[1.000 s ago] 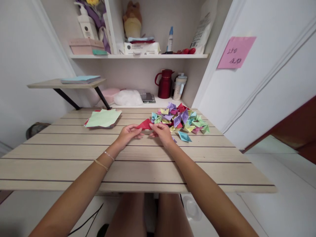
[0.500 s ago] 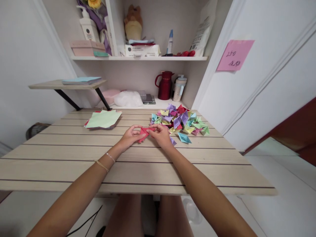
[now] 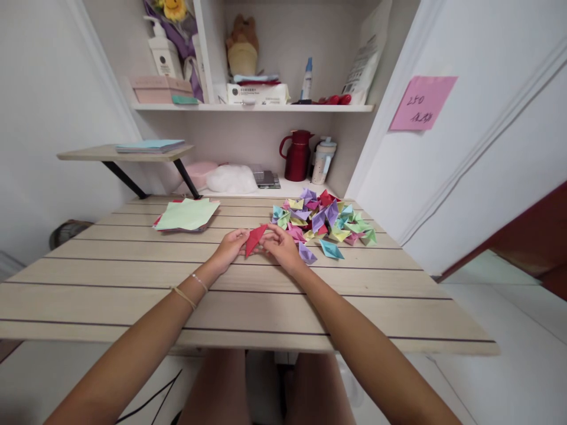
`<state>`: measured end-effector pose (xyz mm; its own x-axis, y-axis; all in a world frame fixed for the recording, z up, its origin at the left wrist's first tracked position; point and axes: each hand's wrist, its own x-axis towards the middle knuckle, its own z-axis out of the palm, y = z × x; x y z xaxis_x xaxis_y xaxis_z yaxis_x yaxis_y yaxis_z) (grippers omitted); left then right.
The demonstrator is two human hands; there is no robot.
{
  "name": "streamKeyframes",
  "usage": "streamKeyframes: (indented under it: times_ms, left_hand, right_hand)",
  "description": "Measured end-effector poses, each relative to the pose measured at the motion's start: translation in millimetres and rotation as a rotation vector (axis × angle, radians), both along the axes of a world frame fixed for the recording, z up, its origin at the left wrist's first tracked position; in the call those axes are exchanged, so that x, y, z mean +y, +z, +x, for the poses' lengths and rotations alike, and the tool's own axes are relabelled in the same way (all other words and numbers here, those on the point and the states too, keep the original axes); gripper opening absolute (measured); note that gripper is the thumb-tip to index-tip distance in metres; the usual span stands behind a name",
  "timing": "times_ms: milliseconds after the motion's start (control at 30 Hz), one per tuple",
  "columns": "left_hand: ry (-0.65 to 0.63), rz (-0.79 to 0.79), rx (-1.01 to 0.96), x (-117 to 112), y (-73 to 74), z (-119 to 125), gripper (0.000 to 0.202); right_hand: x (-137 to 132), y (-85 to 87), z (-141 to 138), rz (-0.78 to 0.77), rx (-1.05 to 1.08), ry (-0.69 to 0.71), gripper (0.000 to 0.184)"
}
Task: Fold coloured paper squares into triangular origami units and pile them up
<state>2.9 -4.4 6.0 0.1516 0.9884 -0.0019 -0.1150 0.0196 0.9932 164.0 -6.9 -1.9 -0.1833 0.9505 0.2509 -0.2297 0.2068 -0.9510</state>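
A small red folded paper stands between my two hands over the slatted wooden table. My left hand pinches its left side with closed fingers. My right hand grips its right side, fingers curled. Just right of my right hand lies a heap of folded paper shapes in purple, blue, yellow, green and red, with one purple piece and one blue piece loose at its near edge.
A stack of flat coloured paper sheets, green on top, lies at the table's far left. Behind the table stand a red jug and a white cup. A shelf above holds bottles and boxes. A pink note hangs on the right wall.
The red paper was spread flat and wide between my hands a second ago. Now it is folded narrower and held upright, with my hands drawn closer together and slightly nearer to me.
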Motion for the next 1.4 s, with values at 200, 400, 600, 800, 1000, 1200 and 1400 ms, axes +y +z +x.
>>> streamKeyframes:
  times_ms: [200,400,600,800,1000,1200,1400]
  left_hand:
    - [-0.009,-0.007,0.013,-1,0.6,1,0.029]
    - [-0.120,-0.004,0.068,-3,-0.2,1,0.034]
    - [-0.213,-0.066,0.009,-3,-2.5,1,0.036]
    - [-0.158,-0.063,-0.095,-5,1.2,1,0.032]
    - [-0.032,-0.008,-0.092,-2,3.4,-2,0.044]
    - [0.054,0.110,0.021,3,4.0,-8,0.039]
    - [-0.052,0.098,0.075,2,-0.5,-8,0.037]
  right_hand:
    - [-1,-1.9,-1,0.033,-0.041,-0.004,0.045]
    - [0,-1.6,1,0.078,-0.161,-0.160,0.035]
    - [-1,4.1,6,0.284,-0.318,-0.288,0.017]
    - [-2,4.6,7,0.431,-0.299,-0.266,0.025]
    - [3,0.2,8,0.268,-0.211,-0.145,0.020]
    - [-3,1.2,9,0.082,-0.235,0.143,0.030]
    - [-8,3.2,4,0.092,-0.217,0.207,0.032]
